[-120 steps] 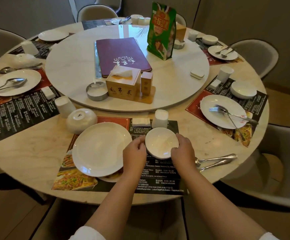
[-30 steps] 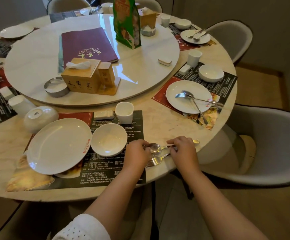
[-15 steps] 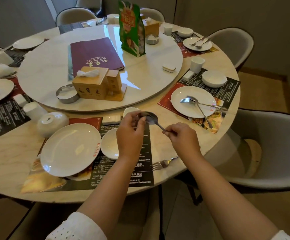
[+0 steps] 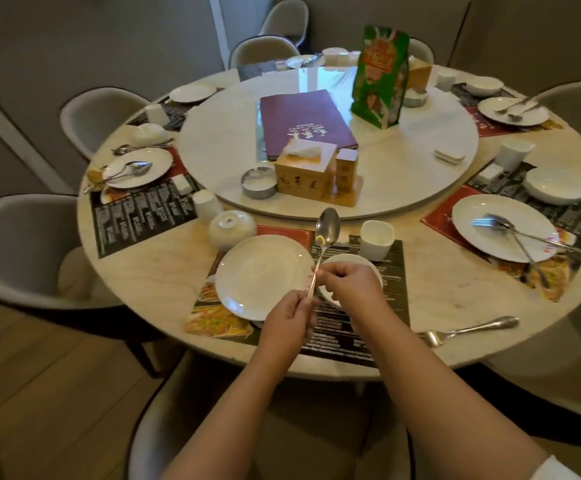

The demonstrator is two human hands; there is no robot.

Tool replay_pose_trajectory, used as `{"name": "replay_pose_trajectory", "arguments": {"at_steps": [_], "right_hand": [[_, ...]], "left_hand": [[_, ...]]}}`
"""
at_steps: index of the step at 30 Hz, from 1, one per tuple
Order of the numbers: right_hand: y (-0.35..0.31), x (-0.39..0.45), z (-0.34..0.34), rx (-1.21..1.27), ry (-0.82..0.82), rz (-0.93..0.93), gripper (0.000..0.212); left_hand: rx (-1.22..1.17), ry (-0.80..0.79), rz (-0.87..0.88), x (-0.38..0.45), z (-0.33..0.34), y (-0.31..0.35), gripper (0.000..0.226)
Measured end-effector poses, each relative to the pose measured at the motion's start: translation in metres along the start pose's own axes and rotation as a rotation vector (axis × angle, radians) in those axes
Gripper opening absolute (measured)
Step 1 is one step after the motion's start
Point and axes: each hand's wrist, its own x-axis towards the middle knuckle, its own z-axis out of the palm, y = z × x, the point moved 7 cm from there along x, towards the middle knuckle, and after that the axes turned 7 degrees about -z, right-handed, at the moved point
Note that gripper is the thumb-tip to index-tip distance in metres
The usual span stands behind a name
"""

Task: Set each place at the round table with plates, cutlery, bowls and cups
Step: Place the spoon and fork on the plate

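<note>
Left hand (image 4: pixel 290 318) fingers grip the spoon (image 4: pixel 323 244) handle's near end; right hand (image 4: pixel 349 284) fingers pinch it midway (bowl end raised, pointing far). Beneath: plate (image 4: pixel 261 275) left, bowl (image 4: pixel 351 259) right. Fork (image 4: pixel 469 330) lies on the worktop (image 4: pixel 157 268), right.

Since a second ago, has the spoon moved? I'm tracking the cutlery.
Yes. The spoon has left the table edge beside the fork; both hands now hold it upright between the plate and bowl.

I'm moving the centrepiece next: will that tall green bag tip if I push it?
Probably. The green bag stands tall on a narrow base on the turntable, so a high push would likely topple it. Its glossy, creased film looks slippery and soft; grip it low.
</note>
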Motion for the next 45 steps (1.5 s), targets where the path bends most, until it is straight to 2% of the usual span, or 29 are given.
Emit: {"name": "replay_pose_trajectory", "arguments": {"at_steps": [4, 9, 19, 24, 26, 28, 30, 31, 33, 35, 37, 39, 42, 45], "right_hand": [[0.007, -0.007, 0.039, -0.055, -0.059, 0.016, 0.02], [0.027, -0.022, 0.053, -0.058, -0.08, 0.055, 0.019], [0.046, -0.042, 0.04, -0.146, 0.028, 0.066, 0.02], [0.054, -0.054, 0.029, -0.128, 0.068, 0.101, 0.02], [0.058, -0.058, 0.023, -0.122, 0.075, 0.103, 0.019], [0.064, -0.061, 0.013, -0.128, 0.092, 0.112, 0.017], [0.07, -0.061, -0.006, -0.199, 0.147, 0.113, 0.016], [0.072, -0.061, -0.018, -0.261, 0.187, 0.1, 0.016], [0.074, -0.061, -0.045, -0.401, 0.254, 0.054, 0.017], [0.075, -0.062, -0.074, -0.553, 0.297, 0.009, 0.02], [0.077, -0.061, -0.1, -0.753, 0.282, -0.042, 0.027], [0.083, -0.058, -0.118, -0.893, 0.192, -0.069, 0.035], [0.098, -0.052, -0.128, -0.971, -0.008, -0.103, 0.04], [0.101, -0.043, -0.13, -0.996, -0.104, -0.18, 0.035]], "left_hand": [[0.111, 0.25, -0.013, 0.001, -0.053, -0.025, 0.021], [0.194, 0.388, -0.06, 0.003, -0.094, -0.052, 0.02], [0.165, 0.413, -0.093, 0.004, -0.097, -0.066, 0.018], [0.049, 0.381, -0.152, 0.002, -0.093, -0.072, 0.02], [0.134, 0.437, -0.168, -0.004, -0.095, -0.07, 0.023], [0.311, 0.579, -0.147, -0.013, -0.099, -0.065, 0.028], [0.456, 0.707, -0.049, -0.025, -0.092, -0.052, 0.032], [0.47, 0.719, 0.028, -0.029, -0.081, -0.044, 0.032], [0.452, 0.619, 0.179, -0.031, -0.048, -0.033, 0.026], [0.456, 0.437, 0.256, -0.028, -0.006, -0.027, 0.019], [0.452, 0.267, 0.254, -0.026, 0.032, -0.028, 0.018], [0.434, 0.168, 0.205, -0.025, 0.061, -0.035, 0.018], [0.426, 0.16, 0.151, -0.023, 0.082, -0.042, 0.018], [0.414, 0.201, 0.125, -0.023, 0.091, -0.045, 0.018]]}}
